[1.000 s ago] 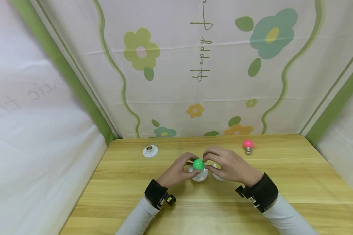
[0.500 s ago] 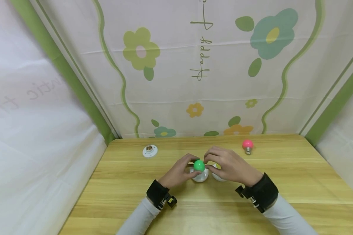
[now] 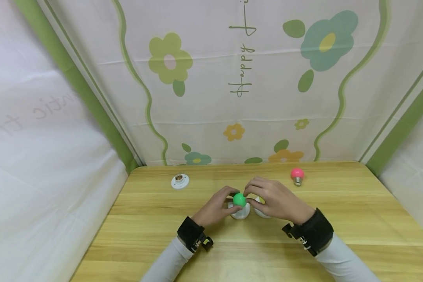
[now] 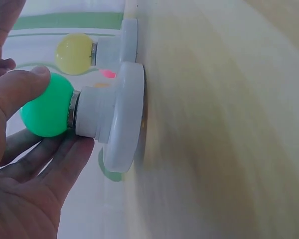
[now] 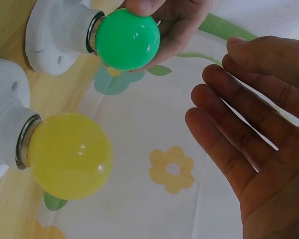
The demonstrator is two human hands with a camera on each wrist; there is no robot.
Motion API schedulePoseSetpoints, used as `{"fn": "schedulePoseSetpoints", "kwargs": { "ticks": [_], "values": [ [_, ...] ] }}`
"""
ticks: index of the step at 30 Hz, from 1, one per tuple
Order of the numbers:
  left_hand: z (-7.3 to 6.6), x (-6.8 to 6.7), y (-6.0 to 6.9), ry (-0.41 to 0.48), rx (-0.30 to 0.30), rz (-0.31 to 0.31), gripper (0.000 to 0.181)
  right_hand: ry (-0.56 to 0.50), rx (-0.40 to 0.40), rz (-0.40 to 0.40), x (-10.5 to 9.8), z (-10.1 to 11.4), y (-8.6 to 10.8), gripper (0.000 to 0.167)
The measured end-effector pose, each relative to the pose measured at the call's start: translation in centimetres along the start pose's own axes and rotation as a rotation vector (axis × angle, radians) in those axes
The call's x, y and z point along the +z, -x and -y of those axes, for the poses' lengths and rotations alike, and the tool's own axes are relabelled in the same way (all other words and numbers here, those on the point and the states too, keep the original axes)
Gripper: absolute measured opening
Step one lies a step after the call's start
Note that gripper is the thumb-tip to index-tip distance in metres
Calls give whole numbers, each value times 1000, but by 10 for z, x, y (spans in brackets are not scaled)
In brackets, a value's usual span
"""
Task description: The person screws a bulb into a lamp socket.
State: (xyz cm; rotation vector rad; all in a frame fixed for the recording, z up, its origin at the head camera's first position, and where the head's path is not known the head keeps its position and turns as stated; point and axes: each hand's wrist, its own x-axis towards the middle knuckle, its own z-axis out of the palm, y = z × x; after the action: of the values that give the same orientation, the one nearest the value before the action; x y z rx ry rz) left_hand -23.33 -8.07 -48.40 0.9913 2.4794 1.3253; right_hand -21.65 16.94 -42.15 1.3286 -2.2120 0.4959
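My left hand (image 3: 215,207) pinches a green light bulb (image 4: 49,105), thumb on one side and fingers on the other. The bulb sits in a white round lamp socket (image 4: 124,117), with a thin strip of metal showing between the two. Beside it, a yellow light bulb (image 5: 71,155) sits in a second white socket (image 5: 7,124); my right hand (image 3: 276,199) partly covers this pair in the head view. In the right wrist view, my right hand (image 5: 259,119) is apart from both bulbs, its fingers loosely bent with nothing between them.
A pink light bulb (image 3: 297,176) lies at the back right of the wooden table (image 3: 253,254), its metal screw base towards me. At the back left stands another white socket (image 3: 180,181) without a bulb. A flower-printed curtain (image 3: 204,105) hangs behind the table.
My left hand, the green bulb and its socket have shifted slightly right and towards me. My right hand has stayed nearly still.
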Motion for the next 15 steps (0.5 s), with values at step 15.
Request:
{"fn": "schedulePoseSetpoints", "kwargs": {
  "ticks": [15],
  "values": [
    [3, 1, 0, -36, -42, -12, 53, -15, 1, 14, 0, -1, 1, 19]
  ]
}}
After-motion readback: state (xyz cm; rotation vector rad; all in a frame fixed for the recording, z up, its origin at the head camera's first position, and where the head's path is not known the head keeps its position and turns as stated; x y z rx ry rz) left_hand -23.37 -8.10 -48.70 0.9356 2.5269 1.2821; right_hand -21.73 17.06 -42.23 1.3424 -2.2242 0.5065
